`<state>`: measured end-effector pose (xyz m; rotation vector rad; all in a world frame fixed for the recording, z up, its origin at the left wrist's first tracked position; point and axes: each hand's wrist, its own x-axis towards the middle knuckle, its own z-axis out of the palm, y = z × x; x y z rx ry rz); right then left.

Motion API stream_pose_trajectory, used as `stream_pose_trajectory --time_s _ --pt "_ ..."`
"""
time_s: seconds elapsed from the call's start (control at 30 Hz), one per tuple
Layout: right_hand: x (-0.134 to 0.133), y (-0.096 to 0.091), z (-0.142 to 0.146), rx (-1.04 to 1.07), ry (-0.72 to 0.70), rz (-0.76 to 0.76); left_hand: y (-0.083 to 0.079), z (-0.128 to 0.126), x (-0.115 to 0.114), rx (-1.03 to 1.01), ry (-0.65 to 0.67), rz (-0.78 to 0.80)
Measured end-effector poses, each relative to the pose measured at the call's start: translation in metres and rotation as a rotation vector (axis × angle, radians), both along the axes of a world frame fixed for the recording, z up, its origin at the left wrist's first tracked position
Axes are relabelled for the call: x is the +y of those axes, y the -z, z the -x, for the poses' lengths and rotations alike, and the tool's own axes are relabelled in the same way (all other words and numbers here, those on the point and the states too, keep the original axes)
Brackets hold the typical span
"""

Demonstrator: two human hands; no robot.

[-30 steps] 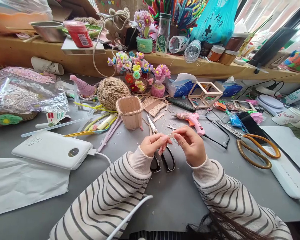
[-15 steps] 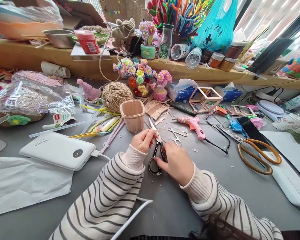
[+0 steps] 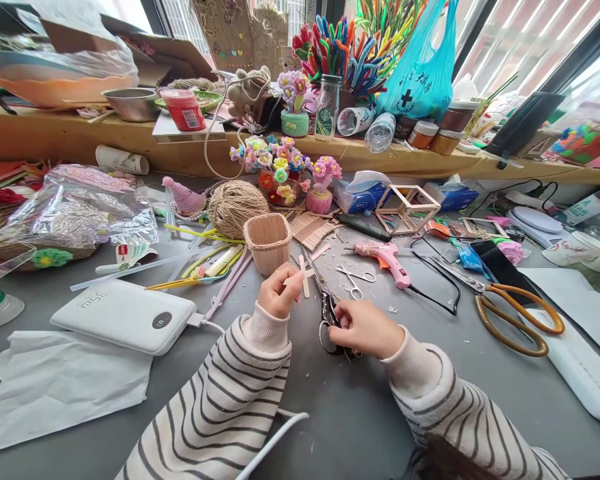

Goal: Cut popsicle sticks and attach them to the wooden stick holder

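Observation:
My left hand [image 3: 281, 291] is closed in a pinch, with a short wooden craft stick [image 3: 309, 272] poking out past the fingertips. Just beyond them a second narrow wooden strip [image 3: 304, 279] crosses behind it. Black-handled scissors [image 3: 326, 308] sit in my right hand [image 3: 367, 327], fingers around the handles, blades pointing away and close together. Behind my left hand stands a small square wooden basket [image 3: 267, 250] with a twine-like rim. A bundle of flat wooden sticks [image 3: 313, 229] lies to the right of the basket.
Small silver scissors [image 3: 354, 280], a pink glue gun [image 3: 387, 260] and large brown-handled scissors [image 3: 515, 313] lie to the right. A white power bank [image 3: 125, 313] with a cable is at left. A twine ball [image 3: 237, 208] and a wooden stick frame [image 3: 407, 208] stand farther back.
My right hand has shifted slightly right and down with the scissors, whose blades have come together. My left hand has drawn slightly down and left, away from the blades. The view has tilted up a little.

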<state>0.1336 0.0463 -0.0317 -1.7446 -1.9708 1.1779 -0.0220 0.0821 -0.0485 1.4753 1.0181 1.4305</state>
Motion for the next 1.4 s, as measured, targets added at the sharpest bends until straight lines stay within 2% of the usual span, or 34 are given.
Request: stream_pose_trajectory --time_s 0.13,0.23,0.33,0.43,0.57,0.63,0.7,0.93,1.07,1.2,1.3,1.4 --pt "0.005 0.002 -0.017 0.481 0.125 0.439 -0.003 -0.001 0.0 -0.077 0.016 0.025" --pt "0.006 0.004 -0.023 0.692 0.222 0.591 -0.002 -0.001 0.001 -0.081 0.008 0.114" --pt "0.004 0.01 -0.025 0.798 0.281 0.557 0.005 -0.001 0.006 -0.105 -0.024 0.216" --pt "0.0 0.017 -0.025 0.827 0.242 0.436 0.014 -0.003 0.011 -0.216 -0.009 0.331" --pt "-0.005 0.021 -0.022 0.884 0.163 0.296 0.015 -0.01 0.014 -0.333 0.171 0.458" --pt "-0.006 0.02 -0.02 0.911 0.116 0.28 0.009 -0.014 0.014 -0.417 0.299 0.505" --pt "-0.006 0.02 -0.019 0.921 0.093 0.289 0.003 -0.018 0.014 -0.481 0.339 0.52" --pt "-0.009 0.017 -0.016 0.973 0.048 0.331 -0.003 -0.025 0.016 -0.543 0.269 0.461" --pt "-0.009 0.018 -0.015 1.042 0.058 0.387 -0.002 -0.024 0.014 -0.481 0.269 0.437" --pt "-0.007 0.025 -0.011 1.112 -0.025 0.406 -0.001 -0.024 0.013 -0.398 0.261 0.403" --pt "-0.005 0.027 -0.008 1.229 -0.042 0.344 -0.005 -0.023 0.017 -0.312 0.251 0.27" --pt "-0.005 0.025 -0.01 1.205 -0.038 0.231 -0.012 -0.019 0.022 -0.203 0.122 0.085"
